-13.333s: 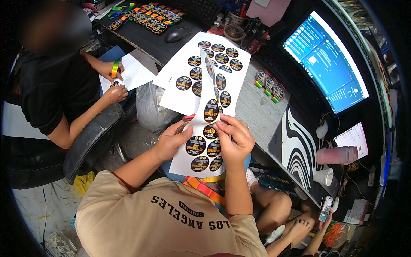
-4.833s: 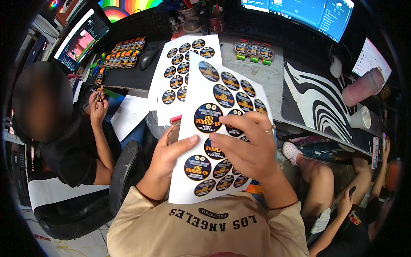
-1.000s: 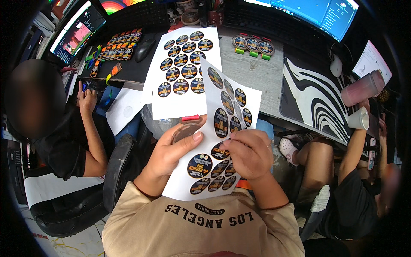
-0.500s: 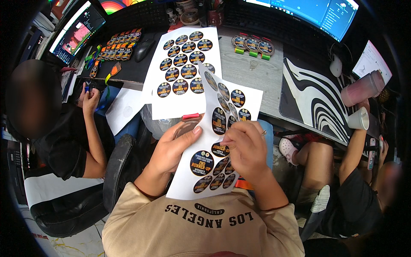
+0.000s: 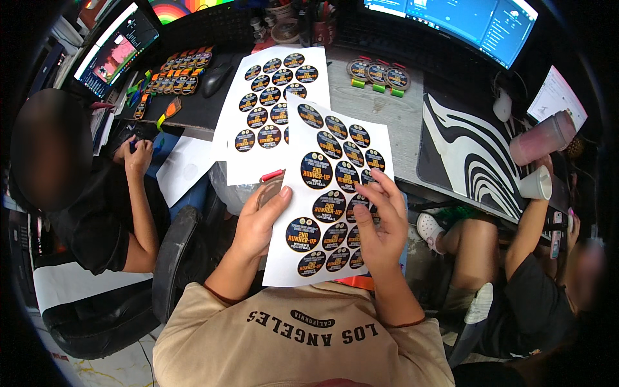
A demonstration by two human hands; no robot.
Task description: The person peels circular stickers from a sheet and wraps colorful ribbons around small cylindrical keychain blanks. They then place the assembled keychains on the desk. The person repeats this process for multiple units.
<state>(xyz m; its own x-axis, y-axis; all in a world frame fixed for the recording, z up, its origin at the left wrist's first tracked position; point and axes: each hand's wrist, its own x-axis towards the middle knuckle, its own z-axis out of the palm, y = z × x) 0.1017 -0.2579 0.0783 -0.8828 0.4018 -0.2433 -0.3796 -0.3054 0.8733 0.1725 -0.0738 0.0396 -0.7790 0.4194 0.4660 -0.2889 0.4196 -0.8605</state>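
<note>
My left hand (image 5: 258,222) grips a white sheet of round dark stickers (image 5: 306,201) by its left edge, thumb on top. Behind that edge, the same hand holds a round medal (image 5: 269,191), mostly hidden, with a red piece (image 5: 273,175) at its top. Over the sheet's right side is my right hand (image 5: 385,235), its fingers apart and nothing visible in them; whether the fingertips touch the paper I cannot tell. An orange ribbon (image 5: 354,282) shows below the sheet. More sticker sheets (image 5: 225,132) lie on the desk beyond.
Three medals (image 5: 378,74) lie on the grey desk, with several more (image 5: 177,80) at the left near a mouse (image 5: 217,79). A zebra-patterned mat (image 5: 471,155) is at right. People sit on both sides; one at right holds a white cup (image 5: 536,183).
The sheet, which was bent up and curled, now lies flatter and faces up. My right hand's fingers have gone from pinched together to spread, and the hand has shifted slightly right and down.
</note>
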